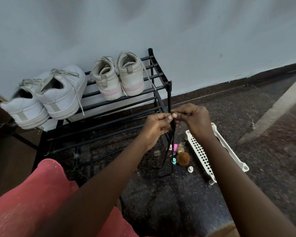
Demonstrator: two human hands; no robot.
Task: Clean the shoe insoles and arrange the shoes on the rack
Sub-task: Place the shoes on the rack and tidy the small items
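Hands meet just in front of the black metal rack's [154, 89] near right post: the left hand [158, 124] and right hand [193, 120], fingertips touching, both pinch what looks like a thin black shoelace [167, 161], though it is blurred, its loops hanging straight down to the dark floor. Two pairs sit on the rack's top shelf, up and left of the hands and nearer the left one: white sneakers [46, 100] at the left end, a beige pair [120, 79] with a pink stripe beside them, heels toward the person, long axes running back to the wall. No brand, label or writing is legible.
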